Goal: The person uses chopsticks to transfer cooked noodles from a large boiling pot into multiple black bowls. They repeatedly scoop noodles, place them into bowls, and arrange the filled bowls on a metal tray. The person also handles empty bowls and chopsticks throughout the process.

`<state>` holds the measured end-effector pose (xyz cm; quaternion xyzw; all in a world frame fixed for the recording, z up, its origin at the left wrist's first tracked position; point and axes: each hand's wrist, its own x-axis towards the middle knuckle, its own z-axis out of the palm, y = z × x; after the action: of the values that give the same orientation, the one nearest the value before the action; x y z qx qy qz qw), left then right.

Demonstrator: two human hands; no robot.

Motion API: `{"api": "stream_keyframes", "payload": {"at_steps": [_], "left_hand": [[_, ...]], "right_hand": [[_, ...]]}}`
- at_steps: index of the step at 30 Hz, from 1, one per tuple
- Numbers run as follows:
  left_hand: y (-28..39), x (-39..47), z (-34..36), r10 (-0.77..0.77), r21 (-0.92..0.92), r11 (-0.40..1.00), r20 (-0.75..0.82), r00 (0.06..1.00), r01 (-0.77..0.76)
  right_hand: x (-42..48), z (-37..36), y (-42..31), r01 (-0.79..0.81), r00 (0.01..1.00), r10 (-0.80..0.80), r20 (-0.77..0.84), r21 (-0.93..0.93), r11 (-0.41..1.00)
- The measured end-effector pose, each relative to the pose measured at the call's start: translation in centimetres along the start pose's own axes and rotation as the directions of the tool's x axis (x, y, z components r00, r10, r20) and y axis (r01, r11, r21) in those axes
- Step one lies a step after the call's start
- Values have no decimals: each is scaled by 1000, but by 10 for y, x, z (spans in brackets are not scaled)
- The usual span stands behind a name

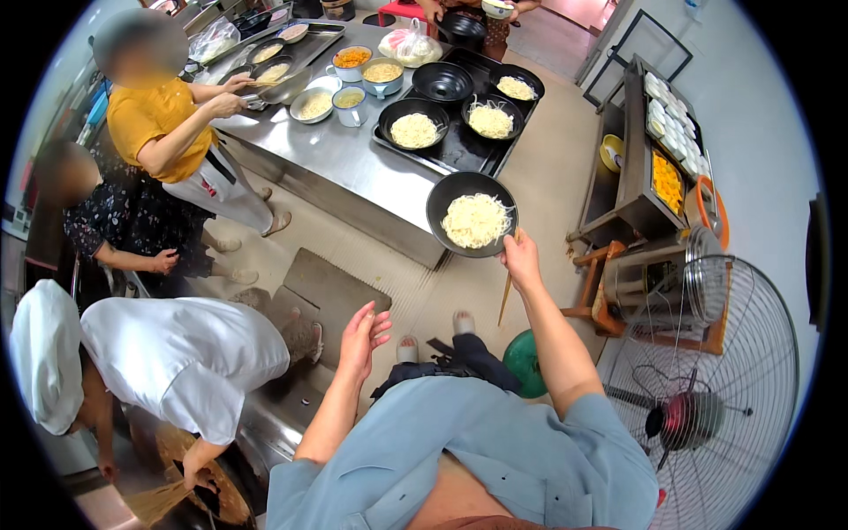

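Observation:
My right hand grips the rim of a black bowl of pale noodles, with wooden chopsticks held under the same hand and pointing down. The bowl is off the table, just past its near corner. My left hand is raised over the floor, empty, fingers apart. Beyond the held bowl, a black tray on the steel table carries several black bowls; one nearby bowl of noodles sits at its left, and an empty-looking black bowl stands behind it.
Enamel mugs and bowls of food stand on the steel table. A co-worker in yellow and another person stand left; one in white bends close at lower left. On the right are a wire fan, a steel pot and a shelf.

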<state>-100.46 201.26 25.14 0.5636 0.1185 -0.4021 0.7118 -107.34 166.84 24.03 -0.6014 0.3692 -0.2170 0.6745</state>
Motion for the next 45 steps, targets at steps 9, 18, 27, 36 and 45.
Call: {"api": "stream_keyframes", "payload": {"at_steps": [9, 18, 27, 36, 45], "left_hand": [[-19, 53, 76, -73, -124, 991, -213, 974, 48], [-13, 82, 135, -147, -151, 982, -259, 955, 110], [7, 130, 130, -95, -89, 993, -224, 970, 77], [26, 137, 143, -28, -148, 989, -350, 936, -26], [-15, 127, 211, -171, -389, 915, -619, 767, -110]], "right_hand": [[151, 3, 13, -52, 997, 51, 57, 19, 998], [218, -2, 23, -8, 998, 13, 58, -93, 996], [227, -36, -6, 62, 998, -49, 42, -427, 902], [390, -10, -104, 551, 820, -418, 391, -737, 392], [551, 86, -89, 397, 909, -23, 416, -849, 349]]}}
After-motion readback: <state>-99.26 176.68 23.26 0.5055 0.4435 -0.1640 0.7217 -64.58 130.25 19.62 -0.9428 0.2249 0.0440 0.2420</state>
